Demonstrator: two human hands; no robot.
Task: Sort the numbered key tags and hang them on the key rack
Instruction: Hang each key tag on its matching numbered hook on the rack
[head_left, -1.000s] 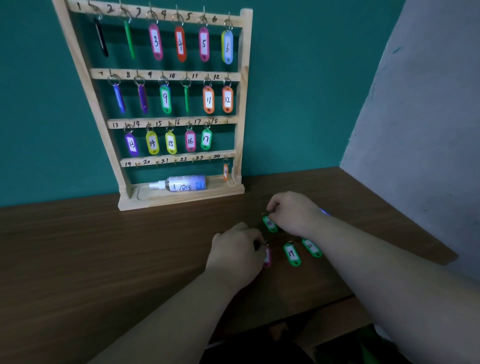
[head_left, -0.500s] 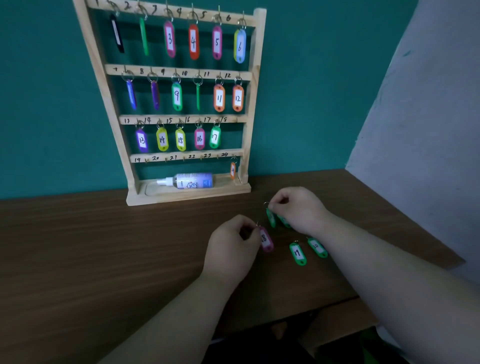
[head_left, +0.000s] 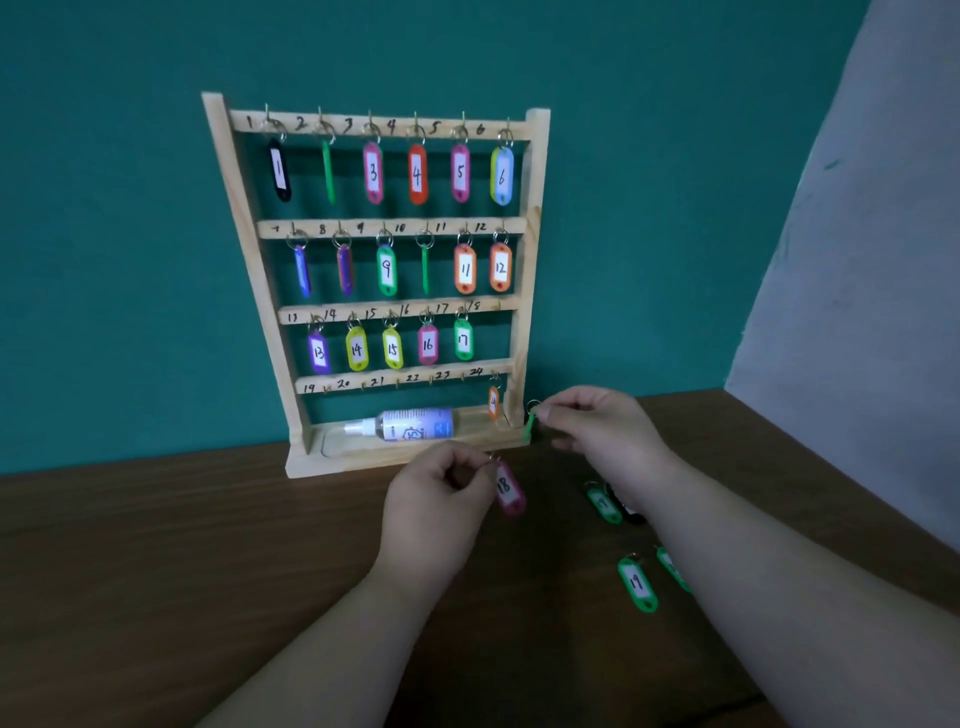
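A wooden key rack (head_left: 536, 260) leans on the teal wall, with numbered tags hanging on its upper three rows and an orange tag (head_left: 493, 401) at hook 24. My left hand (head_left: 436, 512) pinches the ring of a pink tag marked 18 (head_left: 508, 488), lifted off the table. My right hand (head_left: 602, 428) holds a green tag (head_left: 530, 427) by its ring near the rack's lower right corner; its number is edge-on and unreadable. On the table lie a green tag marked 19 (head_left: 638, 584), another green tag (head_left: 603, 503), a black tag (head_left: 627, 506) and a partly hidden green tag (head_left: 670, 566).
A small spray bottle (head_left: 410, 424) lies in the rack's base tray. The brown wooden table (head_left: 156, 571) ends at a front edge at the lower right. A grey wall (head_left: 857, 312) rises at the right.
Both hands have lifted from the table toward the rack, the left carrying the pink 18 tag and the right carrying a green tag. The view has tilted up.
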